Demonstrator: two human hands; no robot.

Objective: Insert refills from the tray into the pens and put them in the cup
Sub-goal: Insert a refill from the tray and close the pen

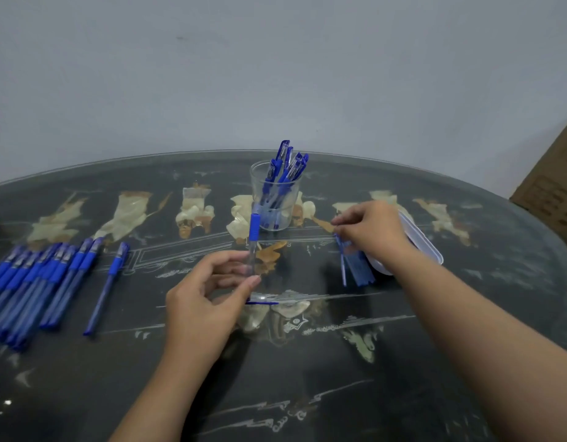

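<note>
My left hand (209,291) holds a clear pen barrel (253,240) with a blue grip upright, in front of the clear cup (276,199), which holds several blue pens. A pen cap (263,302) lies on the table just below that hand. My right hand (371,232) reaches over a bunch of blue refills (355,266) lying beside the white tray (422,240); its fingertips pinch at the refills' upper ends. The tray's inside is mostly hidden by my right hand and wrist.
A pile of several blue pens (36,282) lies at the left, with one pen (107,288) apart from it. The dark glass-topped table (307,378) has pale inlaid figures. A cardboard box (553,193) stands at the far right.
</note>
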